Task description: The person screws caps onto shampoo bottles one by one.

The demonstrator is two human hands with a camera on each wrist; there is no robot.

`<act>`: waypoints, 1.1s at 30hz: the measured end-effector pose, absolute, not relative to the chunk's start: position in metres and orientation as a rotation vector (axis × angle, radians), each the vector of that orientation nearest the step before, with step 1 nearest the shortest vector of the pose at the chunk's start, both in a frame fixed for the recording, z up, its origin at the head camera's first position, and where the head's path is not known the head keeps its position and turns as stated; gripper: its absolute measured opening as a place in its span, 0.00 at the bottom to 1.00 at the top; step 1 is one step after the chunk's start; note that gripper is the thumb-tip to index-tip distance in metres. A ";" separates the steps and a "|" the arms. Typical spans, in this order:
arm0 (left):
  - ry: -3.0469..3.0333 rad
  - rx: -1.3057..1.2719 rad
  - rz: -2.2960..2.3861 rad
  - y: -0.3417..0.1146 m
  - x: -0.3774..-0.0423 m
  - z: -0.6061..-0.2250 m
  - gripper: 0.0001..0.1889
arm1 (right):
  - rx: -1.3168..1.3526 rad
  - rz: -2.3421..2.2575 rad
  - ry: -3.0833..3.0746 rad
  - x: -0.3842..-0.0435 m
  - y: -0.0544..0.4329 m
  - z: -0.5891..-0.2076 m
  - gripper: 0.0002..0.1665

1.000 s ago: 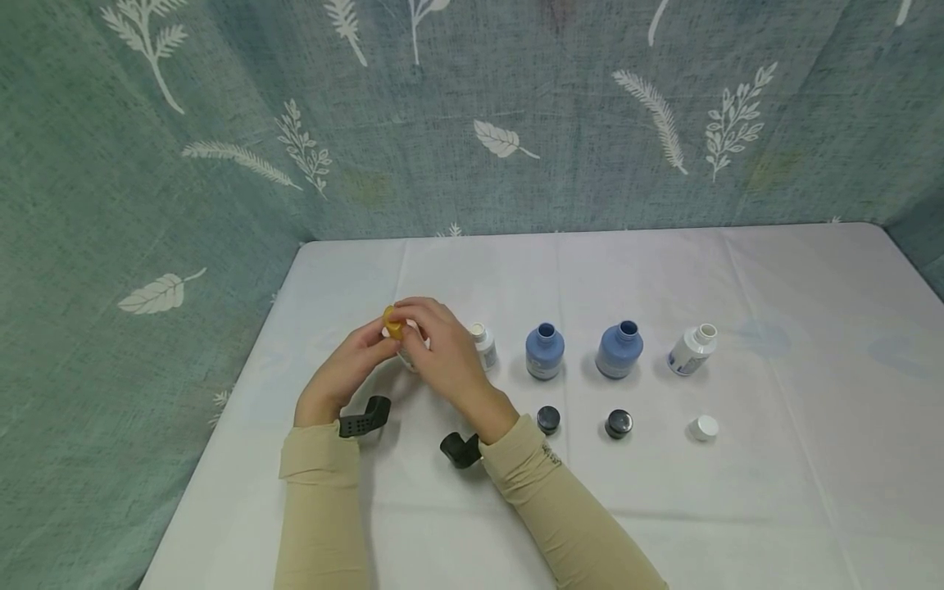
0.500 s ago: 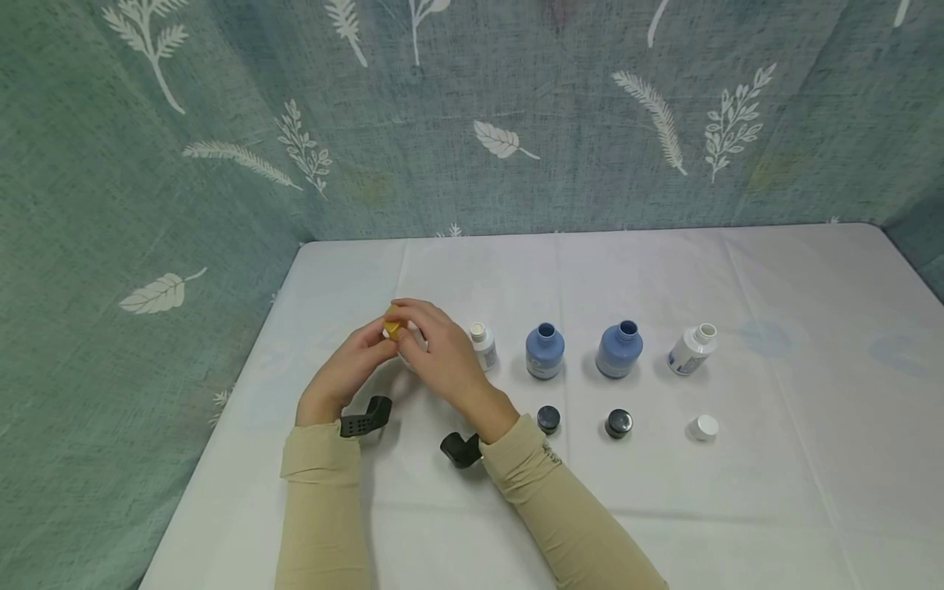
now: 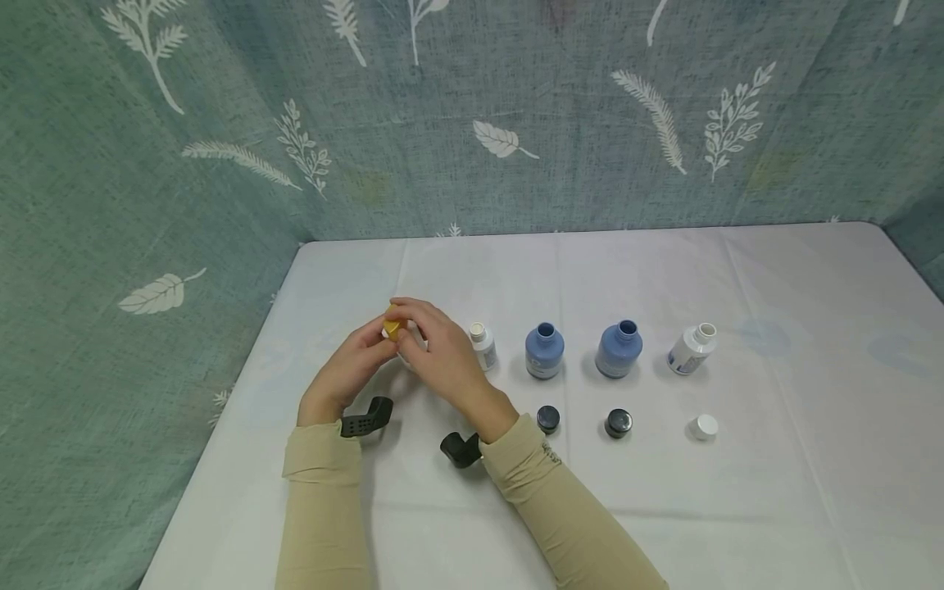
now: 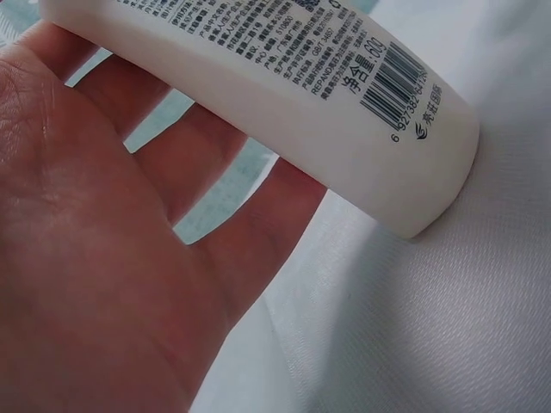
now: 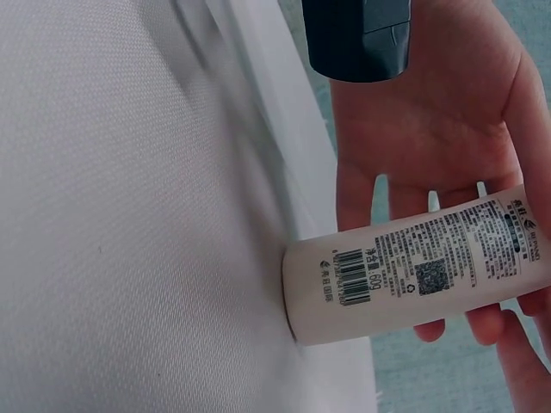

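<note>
At the left part of the table both hands meet around a white bottle [image 5: 413, 275] with a printed label and barcode; its base is down at the white cloth. A yellow cap [image 3: 393, 324] tops it. My right hand [image 3: 451, 360] pinches the cap between thumb and fingers from the right. From the left, my left hand [image 3: 347, 365] holds the upper bottle, its other fingers spread behind the body in the left wrist view. In the head view the hands hide most of the bottle.
To the right stand a small white bottle [image 3: 483, 348], two blue bottles [image 3: 544, 354] with uncovered mouths, and another uncapped white bottle [image 3: 692, 351]. In front lie two black caps [image 3: 618, 424] and a white cap [image 3: 704, 427]. A green leaf-patterned curtain [image 3: 575, 115] hangs behind.
The yellow cap has turned slightly under the right fingers and shows a more angular side. Both hands stay at the same spot; the other bottles and caps have not moved.
</note>
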State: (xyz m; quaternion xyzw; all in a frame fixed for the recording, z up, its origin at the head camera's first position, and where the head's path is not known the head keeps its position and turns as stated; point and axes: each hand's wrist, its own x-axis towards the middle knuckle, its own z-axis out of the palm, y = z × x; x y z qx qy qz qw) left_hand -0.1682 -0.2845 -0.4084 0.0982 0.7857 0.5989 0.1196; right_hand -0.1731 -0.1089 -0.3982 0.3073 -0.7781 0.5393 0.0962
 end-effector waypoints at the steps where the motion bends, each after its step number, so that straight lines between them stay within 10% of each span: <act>1: 2.284 0.286 1.759 -0.284 -0.168 -0.408 0.25 | 0.910 1.598 -2.306 -0.173 -0.109 -0.398 0.15; 33: 2.188 0.282 1.856 -0.273 -0.160 -0.392 0.23 | 0.832 1.567 -2.290 -0.175 -0.110 -0.400 0.13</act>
